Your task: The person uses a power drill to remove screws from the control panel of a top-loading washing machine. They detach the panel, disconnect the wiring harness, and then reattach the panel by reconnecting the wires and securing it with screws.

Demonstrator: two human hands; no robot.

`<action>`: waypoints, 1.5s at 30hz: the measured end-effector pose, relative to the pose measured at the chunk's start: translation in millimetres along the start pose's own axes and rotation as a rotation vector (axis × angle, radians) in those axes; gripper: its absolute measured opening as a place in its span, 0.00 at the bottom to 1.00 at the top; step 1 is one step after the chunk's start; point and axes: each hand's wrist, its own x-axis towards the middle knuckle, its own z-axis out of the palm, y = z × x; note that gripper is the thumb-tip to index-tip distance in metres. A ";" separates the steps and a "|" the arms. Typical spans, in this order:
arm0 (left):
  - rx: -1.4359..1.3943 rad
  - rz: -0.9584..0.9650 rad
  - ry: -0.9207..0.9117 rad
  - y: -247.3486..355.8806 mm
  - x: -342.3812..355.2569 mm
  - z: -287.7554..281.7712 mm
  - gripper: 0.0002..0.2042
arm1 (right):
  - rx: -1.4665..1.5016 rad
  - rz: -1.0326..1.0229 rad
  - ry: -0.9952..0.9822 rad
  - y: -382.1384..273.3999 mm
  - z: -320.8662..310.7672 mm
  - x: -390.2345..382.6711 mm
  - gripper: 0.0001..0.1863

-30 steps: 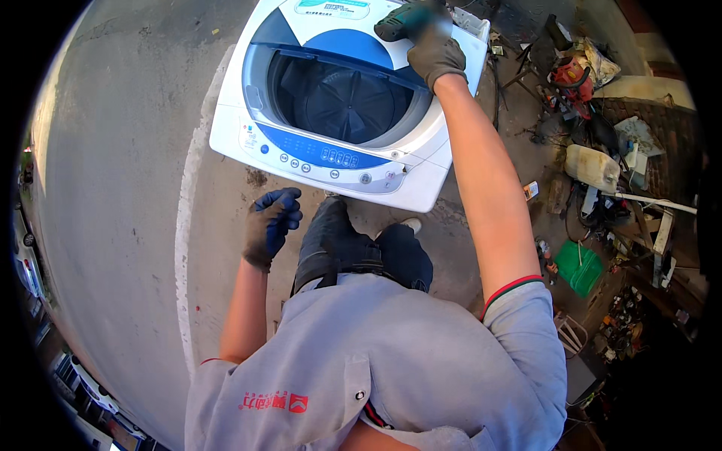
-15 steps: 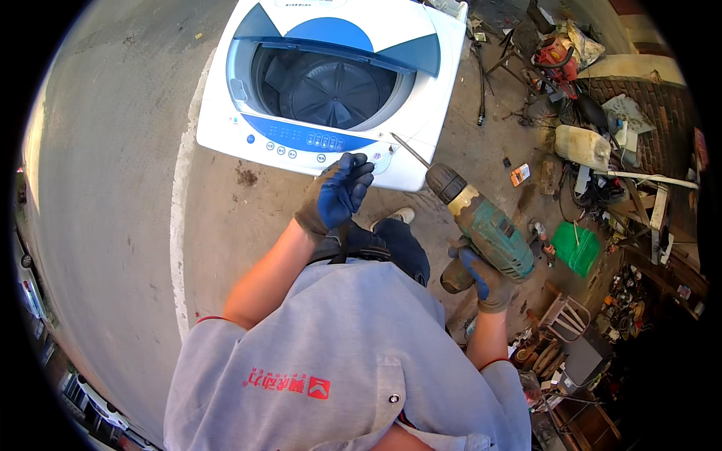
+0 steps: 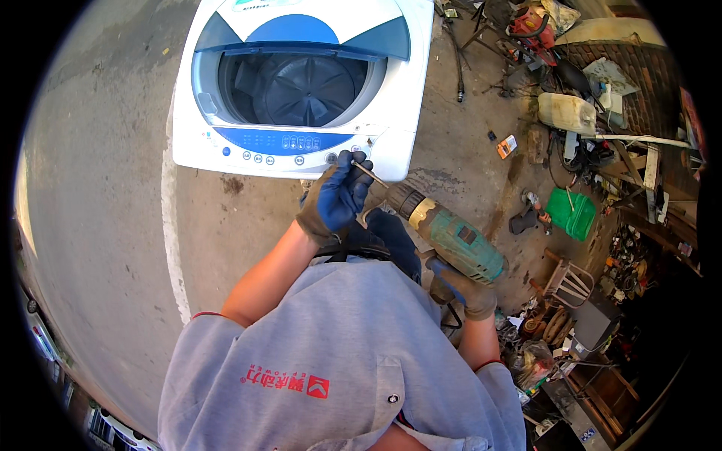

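My right hand point(image 3: 470, 293), in a blue and grey work glove, grips the handle of a worn green cordless drill point(image 3: 460, 242). From its dark chuck a long thin driver bit point(image 3: 371, 175) points up and left. At the tip of that bit, the gloved fingers of my left hand point(image 3: 336, 194) are pinched together; whether a small screw sits between them is hidden. Just beyond both hands stands a white and blue top-loading washing machine point(image 3: 407, 143), its folding lid point(image 3: 376, 36) raised and the dark drum point(image 3: 307, 90) showing. The left fingertips overlap the front edge of its control panel point(image 3: 278, 140).
A green plastic basket point(image 3: 570, 213), a whitish jerrycan point(image 3: 565, 113), an orange and white packet point(image 3: 507, 146) and a metal-framed stool point(image 3: 569, 284) are on the ground to the right, among heaped scrap. A painted white line point(image 3: 170, 233) runs along the pavement at left.
The drill has moved left and down in my right hand, so its bit now meets my left fingertips. The washing machine sits further left and higher in view.
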 end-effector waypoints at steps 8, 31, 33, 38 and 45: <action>0.068 -0.074 0.024 1.2 16.3 -0.9 0.13 | -0.232 -0.093 -0.012 -59.7 21.4 19.7 0.21; -0.592 -0.114 -0.138 -1.6 54.7 3.8 0.16 | -0.889 0.092 -0.229 -144.5 73.9 133.0 0.27; -0.562 -0.122 -0.111 0.8 52.4 8.3 0.16 | -0.899 0.167 -0.234 -151.0 81.0 140.0 0.26; -0.368 -0.142 -0.052 6.5 48.6 15.3 0.18 | -0.713 0.217 -0.165 -148.4 81.4 141.0 0.24; -0.363 -0.171 -0.018 8.5 49.8 15.3 0.16 | -0.743 0.268 -0.165 -153.8 85.1 142.2 0.26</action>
